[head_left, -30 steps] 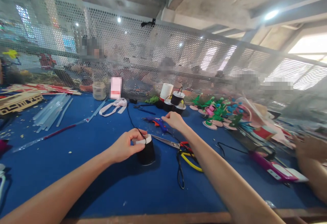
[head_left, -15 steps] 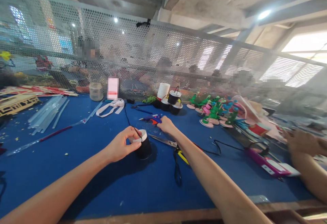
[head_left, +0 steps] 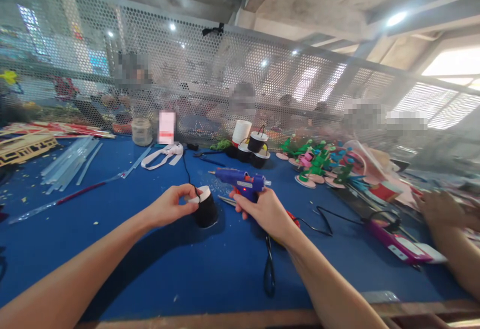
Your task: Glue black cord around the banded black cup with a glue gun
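My left hand pinches the white rim of a small black cup, which is on the blue table. A black cord runs from the cup's rim back across the table. In my right hand is a blue glue gun, raised off the table with its nozzle toward the left and a red light showing on its side. The nozzle is above and behind the cup, apart from it. Scissors lie partly hidden beneath my right hand.
Several black-and-white cups stand at the back, beside green and pink figures. Clear glue sticks, a white ribbon and a jar are at left. A purple power strip lies at right, near another person's hand.
My right hand has lifted the glue gun off the table and brought it nearer me. My left hand keeps hold of the cup, which has shifted slightly left.
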`<state>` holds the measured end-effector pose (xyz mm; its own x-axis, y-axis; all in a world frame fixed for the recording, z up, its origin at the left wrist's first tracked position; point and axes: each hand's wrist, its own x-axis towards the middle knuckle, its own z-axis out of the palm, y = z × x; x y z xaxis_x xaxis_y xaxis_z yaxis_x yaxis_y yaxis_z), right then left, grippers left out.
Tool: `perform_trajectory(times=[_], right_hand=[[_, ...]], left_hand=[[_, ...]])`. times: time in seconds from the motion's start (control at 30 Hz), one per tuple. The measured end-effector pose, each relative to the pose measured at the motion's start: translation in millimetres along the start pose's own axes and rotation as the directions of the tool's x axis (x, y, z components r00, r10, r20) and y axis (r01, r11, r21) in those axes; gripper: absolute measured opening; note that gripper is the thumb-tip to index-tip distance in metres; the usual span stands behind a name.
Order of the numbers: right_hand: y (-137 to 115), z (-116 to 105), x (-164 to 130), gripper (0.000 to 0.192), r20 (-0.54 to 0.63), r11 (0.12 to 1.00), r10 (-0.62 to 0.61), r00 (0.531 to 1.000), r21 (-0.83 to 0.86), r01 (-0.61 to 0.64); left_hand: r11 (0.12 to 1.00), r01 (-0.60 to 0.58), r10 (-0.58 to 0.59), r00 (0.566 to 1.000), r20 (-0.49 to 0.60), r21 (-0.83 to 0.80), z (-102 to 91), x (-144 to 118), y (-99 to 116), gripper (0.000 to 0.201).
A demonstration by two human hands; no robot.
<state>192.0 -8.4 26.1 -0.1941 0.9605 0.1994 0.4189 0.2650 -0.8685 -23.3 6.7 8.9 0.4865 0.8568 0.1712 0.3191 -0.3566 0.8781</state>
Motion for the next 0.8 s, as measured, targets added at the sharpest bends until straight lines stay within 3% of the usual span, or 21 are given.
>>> perform_trajectory(times=[0.27,0.47,0.8], right_hand=[[-11,1,-16,0.022,0.036,0.982,0.054,0.998,-0.185,-0.046],[-12,3,-20,0.022,0.047,0.944,-0.015,0.999,-0.33,0.03],[-15,7,-23,0.021,0.002,0.947,-0.059,0.998,-0.315,0.057]], left_hand=[[0.997,0.083,-0.083,0.996,-0.036,-0.01,2.0,1,-3,0.016],[0.996,0.079,-0.081,0.996,-0.047,-0.042,2.1,3,-7,0.016],[0.998,0.054,-0.055,0.998,-0.034,-0.026,3.1,2,-6,0.014]])
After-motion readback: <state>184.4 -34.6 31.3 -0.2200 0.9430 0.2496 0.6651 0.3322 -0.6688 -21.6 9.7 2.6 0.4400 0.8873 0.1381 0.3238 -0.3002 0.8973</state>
